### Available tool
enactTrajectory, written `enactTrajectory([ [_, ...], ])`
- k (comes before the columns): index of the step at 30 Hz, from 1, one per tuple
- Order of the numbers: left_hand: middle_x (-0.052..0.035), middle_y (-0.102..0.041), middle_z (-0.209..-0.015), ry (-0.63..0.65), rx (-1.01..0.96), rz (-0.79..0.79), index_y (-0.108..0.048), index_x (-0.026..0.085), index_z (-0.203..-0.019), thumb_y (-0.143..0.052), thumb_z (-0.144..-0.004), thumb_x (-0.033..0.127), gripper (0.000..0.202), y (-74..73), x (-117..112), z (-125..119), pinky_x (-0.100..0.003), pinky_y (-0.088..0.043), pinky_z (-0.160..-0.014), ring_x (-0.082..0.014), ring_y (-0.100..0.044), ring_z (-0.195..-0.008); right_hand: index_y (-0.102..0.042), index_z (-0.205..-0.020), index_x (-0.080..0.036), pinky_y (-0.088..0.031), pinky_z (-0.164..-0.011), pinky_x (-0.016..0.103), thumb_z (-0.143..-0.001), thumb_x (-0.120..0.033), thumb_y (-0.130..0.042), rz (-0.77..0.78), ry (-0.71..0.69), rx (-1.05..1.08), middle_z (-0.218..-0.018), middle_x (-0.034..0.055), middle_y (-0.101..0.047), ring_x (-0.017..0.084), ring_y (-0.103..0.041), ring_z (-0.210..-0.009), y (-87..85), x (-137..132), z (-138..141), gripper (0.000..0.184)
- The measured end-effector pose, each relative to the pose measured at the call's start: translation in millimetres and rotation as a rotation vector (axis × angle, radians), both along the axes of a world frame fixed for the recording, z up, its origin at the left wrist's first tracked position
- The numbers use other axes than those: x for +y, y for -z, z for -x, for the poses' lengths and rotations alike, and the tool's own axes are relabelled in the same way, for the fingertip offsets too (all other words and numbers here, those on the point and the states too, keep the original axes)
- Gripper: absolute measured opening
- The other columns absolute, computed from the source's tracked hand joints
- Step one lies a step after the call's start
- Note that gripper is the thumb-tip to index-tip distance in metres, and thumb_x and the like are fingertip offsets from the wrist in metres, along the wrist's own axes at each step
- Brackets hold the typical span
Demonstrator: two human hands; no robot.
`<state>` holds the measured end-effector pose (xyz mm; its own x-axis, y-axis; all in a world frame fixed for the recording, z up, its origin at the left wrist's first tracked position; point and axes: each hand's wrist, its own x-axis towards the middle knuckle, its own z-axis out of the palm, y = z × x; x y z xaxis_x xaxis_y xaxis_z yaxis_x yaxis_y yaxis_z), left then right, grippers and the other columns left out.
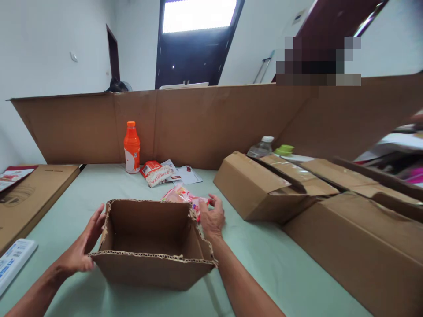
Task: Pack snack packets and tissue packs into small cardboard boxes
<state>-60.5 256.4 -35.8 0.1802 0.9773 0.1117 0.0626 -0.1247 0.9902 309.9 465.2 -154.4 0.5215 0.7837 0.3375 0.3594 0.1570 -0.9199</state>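
A: Head cam, so where's the room to move?
B: Open box (148, 270) sits front and center, mouth up, rim all ragged corrugation. There's bare green cloth (264, 268) to its right, up to the bigger cardboard boxes (357, 242), and another strip of it to the left, before the flat carton (36, 198). Far side's tighter: the pink packet (178, 194) lies right behind the rim.

A: And the hands?
B: Left hand (77, 253) is spread wide at the box's left wall, thumb by the near corner, not clenched. Right hand (212, 215) reaches past the right side, fingers bent at the pink packet's right end. Can't tell if it's gripping that or just touching.

A: Rest of the setup?
B: Orange bottle (131, 149) upright toward the back, red-and-white packet (157, 174) leaning by it on some papers. Tall cardboard screen (205, 127) runs across the back, with a dark door (190, 55) and pale walls beyond. White strip-shaped thing (16, 262) at the left edge, partly cut off.
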Motion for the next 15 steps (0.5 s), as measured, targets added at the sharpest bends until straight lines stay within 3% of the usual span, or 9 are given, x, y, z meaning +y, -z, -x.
enactTrajectory([
  [3,-0.0141,-0.051,-0.159,-0.238,-0.314,0.111,-0.035,0.027,-0.162,-0.072,-0.067,0.090,0.120,-6.0,22,-8,-0.049,-0.030,-0.127,-0.0373,-0.038,-0.154,-0.068,-0.107,-0.019,-0.039,-0.112,0.053,-0.080,-0.046,-0.058,-0.012,0.037,-0.028,-0.133,0.0170,-0.063,0.034,-0.055,-0.127,-1.2,2,-1,0.039],
  [6,-0.0136,-0.068,-0.138,-0.340,-0.375,0.180,-0.047,0.020,-0.153,-0.067,-0.083,0.078,0.093,-5.1,55,-12,-0.045,-0.044,-0.117,-0.0327,-0.058,-0.137,-0.069,-0.098,-0.020,-0.042,-0.111,0.050,-0.076,-0.044,-0.052,-0.034,-0.015,-0.052,-0.135,0.0189,-0.062,0.033,-0.056,-0.129,-4.3,1,7,0.036],
  [10,-0.0109,-0.077,-0.112,-0.375,-0.306,0.242,-0.064,0.017,-0.132,-0.062,-0.096,0.062,0.057,20.7,90,-14,-0.044,-0.056,-0.098,-0.0298,-0.073,-0.108,-0.070,-0.101,-0.020,-0.050,-0.101,0.047,-0.076,-0.040,-0.052,-0.060,-0.107,-0.093,-0.134,0.0175,-0.064,0.032,-0.058,-0.127,-23.1,14,12,0.037],
  [15,-0.0079,-0.073,-0.118,-0.371,-0.161,0.285,-0.070,0.018,-0.118,-0.066,-0.101,0.045,0.033,57.0,98,-14,-0.045,-0.056,-0.097,-0.0239,-0.070,-0.103,-0.070,-0.112,-0.017,-0.046,-0.109,0.050,-0.084,-0.034,-0.069,-0.008,-0.235,-0.170,-0.132,0.0134,-0.065,0.029,-0.058,-0.126,-57.7,77,16,0.032],
])
